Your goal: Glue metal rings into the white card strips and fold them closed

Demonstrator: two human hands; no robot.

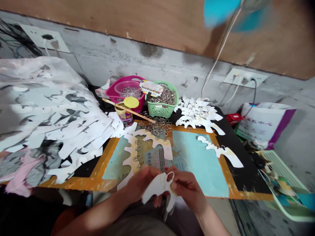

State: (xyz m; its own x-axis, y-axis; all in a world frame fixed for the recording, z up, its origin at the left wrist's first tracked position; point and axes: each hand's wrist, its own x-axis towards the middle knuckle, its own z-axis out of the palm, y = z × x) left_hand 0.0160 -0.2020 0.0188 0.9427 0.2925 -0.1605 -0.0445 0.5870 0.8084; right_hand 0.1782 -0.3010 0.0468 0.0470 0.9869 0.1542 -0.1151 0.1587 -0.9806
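Near the table's front edge, my left hand grips a white cut-out piece from its left side. My right hand pinches the same piece at the right, beside a metal ring that stands up from it. Just beyond my hands, two curved white pieces lie on the mat, with metal rings along the left one. Loose metal rings are heaped behind them. Another white piece with rings rests at the right.
A large heap of white cut-outs covers the left side. Behind stand a pink basket, a green basket and a glue tin with a stick across it. Ringed pieces are piled back right; a pale tray sits at far right.
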